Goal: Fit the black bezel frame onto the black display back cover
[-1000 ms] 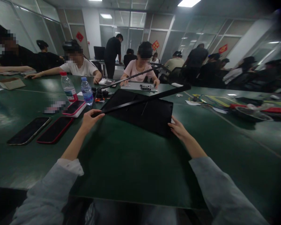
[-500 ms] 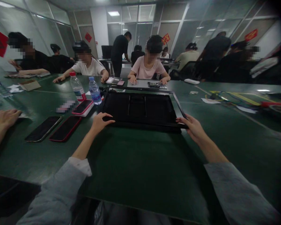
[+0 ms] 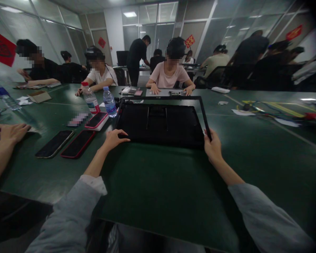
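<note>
A flat black panel (image 3: 134, 123) with a raised middle section lies on the green table. A thin black frame (image 3: 204, 117) stands tilted up around its far side and right side. My right hand (image 3: 213, 146) is closed on the frame's lower right corner, beside the panel's right edge. At the near left corner, my left hand (image 3: 116, 138) pinches the black edge between thumb and fingers; which part lies between them is hard to make out.
Left of the panel are phones (image 3: 78, 144), a red-capped bottle (image 3: 91, 100) and a blue-capped bottle (image 3: 110, 103). Another person's hands (image 3: 13, 133) rest at the far left. People sit across the table (image 3: 158, 182). Cables (image 3: 274, 109) lie at the right.
The black frame's near right corner has lifted and turned upright, and my right hand has changed its hold on it. My left hand has barely moved. The view has shifted slightly.
</note>
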### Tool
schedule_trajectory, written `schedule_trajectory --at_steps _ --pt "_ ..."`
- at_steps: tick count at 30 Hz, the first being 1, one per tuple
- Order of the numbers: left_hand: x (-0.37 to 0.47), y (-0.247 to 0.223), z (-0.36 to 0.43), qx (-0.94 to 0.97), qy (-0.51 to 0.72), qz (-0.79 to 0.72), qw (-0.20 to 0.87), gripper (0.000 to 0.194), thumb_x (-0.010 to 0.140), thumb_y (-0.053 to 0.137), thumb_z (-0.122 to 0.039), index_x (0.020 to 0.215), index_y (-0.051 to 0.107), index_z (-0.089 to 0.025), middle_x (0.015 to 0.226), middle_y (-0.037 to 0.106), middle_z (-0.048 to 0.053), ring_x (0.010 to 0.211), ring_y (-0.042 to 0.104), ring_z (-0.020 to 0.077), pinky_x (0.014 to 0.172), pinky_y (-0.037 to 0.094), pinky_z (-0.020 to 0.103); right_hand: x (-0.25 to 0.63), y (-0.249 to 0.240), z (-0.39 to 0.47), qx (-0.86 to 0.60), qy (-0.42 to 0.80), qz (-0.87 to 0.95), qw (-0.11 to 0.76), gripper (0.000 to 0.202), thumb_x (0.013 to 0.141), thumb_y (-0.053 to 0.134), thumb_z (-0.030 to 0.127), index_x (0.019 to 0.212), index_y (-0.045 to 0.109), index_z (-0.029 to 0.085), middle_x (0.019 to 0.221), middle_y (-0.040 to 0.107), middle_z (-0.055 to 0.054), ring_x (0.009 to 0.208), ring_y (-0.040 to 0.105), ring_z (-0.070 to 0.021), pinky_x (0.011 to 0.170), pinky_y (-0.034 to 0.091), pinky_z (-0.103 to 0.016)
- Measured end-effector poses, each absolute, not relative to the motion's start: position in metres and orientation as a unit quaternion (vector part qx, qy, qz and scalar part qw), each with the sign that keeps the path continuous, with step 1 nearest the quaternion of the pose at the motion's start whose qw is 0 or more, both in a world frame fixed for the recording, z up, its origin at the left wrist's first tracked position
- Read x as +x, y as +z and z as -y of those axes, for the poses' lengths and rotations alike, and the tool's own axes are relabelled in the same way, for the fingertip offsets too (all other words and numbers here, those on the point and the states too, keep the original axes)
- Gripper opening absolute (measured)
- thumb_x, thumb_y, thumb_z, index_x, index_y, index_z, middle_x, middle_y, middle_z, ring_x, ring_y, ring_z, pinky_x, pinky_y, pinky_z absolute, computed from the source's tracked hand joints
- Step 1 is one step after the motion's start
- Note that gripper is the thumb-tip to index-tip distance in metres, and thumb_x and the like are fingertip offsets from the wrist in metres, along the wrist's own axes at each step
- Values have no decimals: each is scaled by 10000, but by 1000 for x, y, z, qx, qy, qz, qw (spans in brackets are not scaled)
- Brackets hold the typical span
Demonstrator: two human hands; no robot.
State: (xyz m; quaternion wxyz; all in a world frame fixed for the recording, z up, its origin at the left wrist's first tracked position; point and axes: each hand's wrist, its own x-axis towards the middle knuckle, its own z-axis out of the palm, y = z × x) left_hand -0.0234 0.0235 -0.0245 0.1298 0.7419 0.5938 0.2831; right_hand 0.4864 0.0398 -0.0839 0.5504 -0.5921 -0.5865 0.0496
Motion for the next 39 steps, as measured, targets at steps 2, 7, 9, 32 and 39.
schedule_trajectory --at_steps 2,7,9,32,39 --pt "-22 -25 -24 745 276 -593 128 296 780 857 -471 983 784 -268 1064 794 40 1105 684 283 1034 440 466 486 -86 -39 -605 50 579 544 463 961 497 424 1390 580 271 1367 650 -115 1309 602 -318 1172 427 -610" --pt "-24 -29 -26 754 272 -585 123 314 776 848 -509 969 792 -268 1057 787 45 1107 675 290 1033 452 465 487 -92 -38 -624 58 568 534 437 939 505 407 1345 615 285 1333 669 -116 1284 618 -329 1154 448 -619" --pt "-26 -32 -27 764 278 -570 122 319 783 835 -533 957 797 -268 1079 780 51 1130 664 292 1049 457 471 488 -94 -39 -625 62 569 530 449 929 509 387 1349 618 269 1349 664 -124 1294 616 -328 1162 444 -610" --pt "-57 -62 -56 574 441 -657 214 546 839 778 -449 1286 744 -137 1242 769 146 1115 739 290 1026 558 409 511 -98 -59 -652 98 557 504 510 842 583 333 1336 633 216 1353 689 -140 1295 637 -330 1151 462 -575" --pt "-53 -53 -50 579 379 -703 166 530 925 650 -553 1254 765 -153 1130 795 120 1063 739 276 956 549 355 508 -94 -55 -648 101 554 514 474 866 591 396 1311 651 243 1288 710 -136 1227 666 -333 1126 482 -587"
